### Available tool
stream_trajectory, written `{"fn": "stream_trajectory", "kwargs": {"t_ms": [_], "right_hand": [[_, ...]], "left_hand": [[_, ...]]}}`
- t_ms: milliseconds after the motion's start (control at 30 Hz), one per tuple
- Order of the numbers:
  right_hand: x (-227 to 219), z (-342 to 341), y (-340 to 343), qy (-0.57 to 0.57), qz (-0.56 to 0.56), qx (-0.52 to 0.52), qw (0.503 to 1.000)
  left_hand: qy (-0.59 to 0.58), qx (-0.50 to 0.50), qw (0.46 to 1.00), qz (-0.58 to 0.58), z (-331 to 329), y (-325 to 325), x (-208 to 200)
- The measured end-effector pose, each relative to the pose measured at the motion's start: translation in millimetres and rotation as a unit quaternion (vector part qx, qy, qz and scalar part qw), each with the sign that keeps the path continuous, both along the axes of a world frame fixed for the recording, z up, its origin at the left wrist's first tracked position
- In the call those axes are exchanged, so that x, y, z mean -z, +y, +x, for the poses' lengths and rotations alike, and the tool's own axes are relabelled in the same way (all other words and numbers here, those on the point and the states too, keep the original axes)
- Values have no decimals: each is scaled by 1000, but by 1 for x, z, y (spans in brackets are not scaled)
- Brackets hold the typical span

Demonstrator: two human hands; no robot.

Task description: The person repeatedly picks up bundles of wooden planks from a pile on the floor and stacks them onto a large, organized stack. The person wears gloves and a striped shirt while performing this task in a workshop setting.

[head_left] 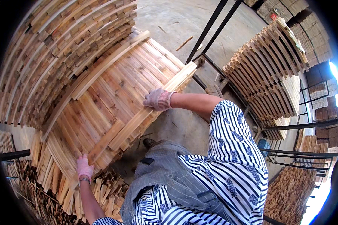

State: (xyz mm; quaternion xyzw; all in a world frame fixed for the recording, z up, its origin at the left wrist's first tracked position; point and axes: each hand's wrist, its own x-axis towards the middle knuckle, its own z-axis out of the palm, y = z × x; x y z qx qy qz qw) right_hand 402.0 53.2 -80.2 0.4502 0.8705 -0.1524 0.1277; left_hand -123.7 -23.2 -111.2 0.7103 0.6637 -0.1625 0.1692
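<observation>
- While the person leans over a stack of boards (112, 90), a long pale slat (154, 107) lies crosswise along the stack's near edge.
- Right hand (157, 99), in a pink glove, is closed over the slat near its far end, toward the stack's right corner.
- Left hand (84, 167), also gloved, presses on the near end of a shorter slat (106, 140) at the stack's lower edge; whether its fingers wrap that slat cannot be told.
- A second long slat (101, 69) crosses the stack near its far edge, beside a taller pile (56, 41).
- Step in hand, by judgement: seating a cross slat on the finished layer.
- Next move calls for squaring the slat to the edge before another layer goes on.
- Loose offcuts (101, 195) lie below the stack; a concrete floor (176, 22) shows beyond.
</observation>
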Motion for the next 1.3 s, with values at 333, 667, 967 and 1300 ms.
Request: {"fn": "stream_trajectory", "kwargs": {"t_ms": [333,667,967,1300], "right_hand": [[26,-12,2,35,3,-6,999],[-37,-73,-77,94,133,-121,979],[102,-181,-268,87,-341,-150,924],[200,-411,-408,66,-628,37,775]], "left_hand": [[4,2,1000,8,8,-5,-8],[-37,-102,942,317,37,-135,-15],[-262,-577,742,216,90,-392,86],[-322,-866,259,282,-85,-658,199]]}}
